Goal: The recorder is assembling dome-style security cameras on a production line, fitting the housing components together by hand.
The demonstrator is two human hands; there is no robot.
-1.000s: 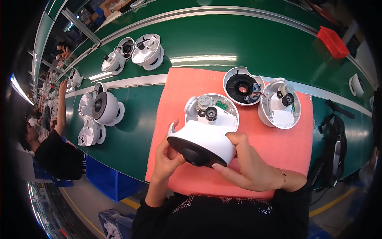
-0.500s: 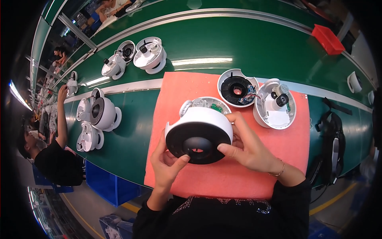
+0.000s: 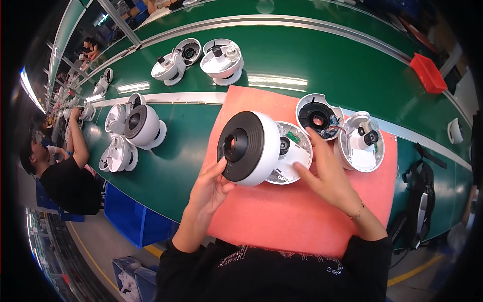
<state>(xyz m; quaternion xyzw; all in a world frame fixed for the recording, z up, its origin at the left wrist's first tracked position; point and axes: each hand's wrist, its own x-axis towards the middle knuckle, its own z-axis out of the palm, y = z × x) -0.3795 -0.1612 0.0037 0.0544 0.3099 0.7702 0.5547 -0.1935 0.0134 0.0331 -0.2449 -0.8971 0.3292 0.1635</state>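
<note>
My left hand [image 3: 209,189] holds a round white camera cover [image 3: 246,146] with a black ringed front, tilted to the left, its thumb on the black face. Right behind it lies the open white camera housing [image 3: 292,163], showing a small black lens and a green circuit board; the cover hides its left part. At the housing's right rim is my right hand [image 3: 332,183], open, with thumb and fingers spread; the thumb overlaps the rim, and I cannot tell how firmly it touches.
On the pink foam mat [image 3: 282,221] another opened housing [image 3: 359,151] is wired to its cover [image 3: 317,116]. Several camera units [image 3: 143,128] stand left on the green bench. A red bin [image 3: 427,73] is far right, a black strap [image 3: 420,191] right. A co-worker [image 3: 70,181] sits left.
The cover has turned from facing me to facing left and moved left, uncovering the housing's lens. My right hand has let go of the cover and shifted right. The view has swung slightly left.
</note>
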